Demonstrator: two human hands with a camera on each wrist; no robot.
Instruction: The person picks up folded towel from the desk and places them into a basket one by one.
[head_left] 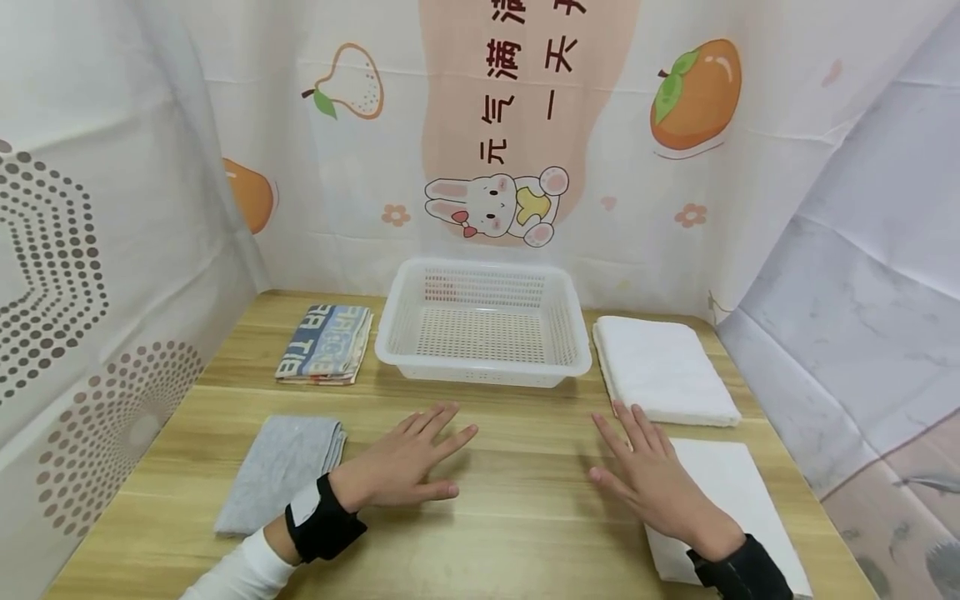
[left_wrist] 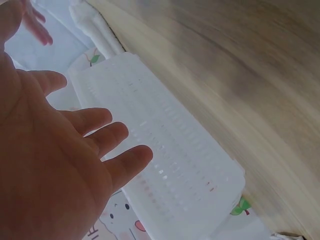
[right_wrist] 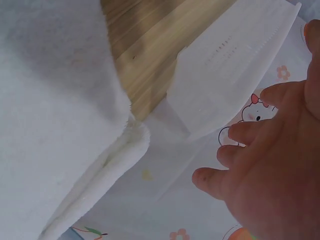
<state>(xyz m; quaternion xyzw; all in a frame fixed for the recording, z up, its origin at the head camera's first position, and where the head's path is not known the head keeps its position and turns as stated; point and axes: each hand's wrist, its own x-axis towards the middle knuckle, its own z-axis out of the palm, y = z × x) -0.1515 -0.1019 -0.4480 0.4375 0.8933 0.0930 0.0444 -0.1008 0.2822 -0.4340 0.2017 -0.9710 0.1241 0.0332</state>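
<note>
My left hand point(head_left: 401, 462), fingers spread and holding nothing, hovers over the table to the right of a folded grey cloth point(head_left: 281, 475). The right hand point(head_left: 652, 479), also spread and holding nothing, is above the left edge of a folded white cloth point(head_left: 731, 500), partly covering it. Its fingertips come near a second, thicker folded white towel point(head_left: 663, 367) at the back right. Between and beyond both hands stands a white perforated plastic basket point(head_left: 483, 373) with nothing in it. Left of the basket lies a folded blue patterned cloth point(head_left: 325, 343) with lettering.
The wooden table point(head_left: 517, 517) carries all of these. A white printed curtain point(head_left: 360, 167) hangs behind the basket. More hanging sheets close off the left side point(head_left: 127, 275) and the right side point(head_left: 847, 283).
</note>
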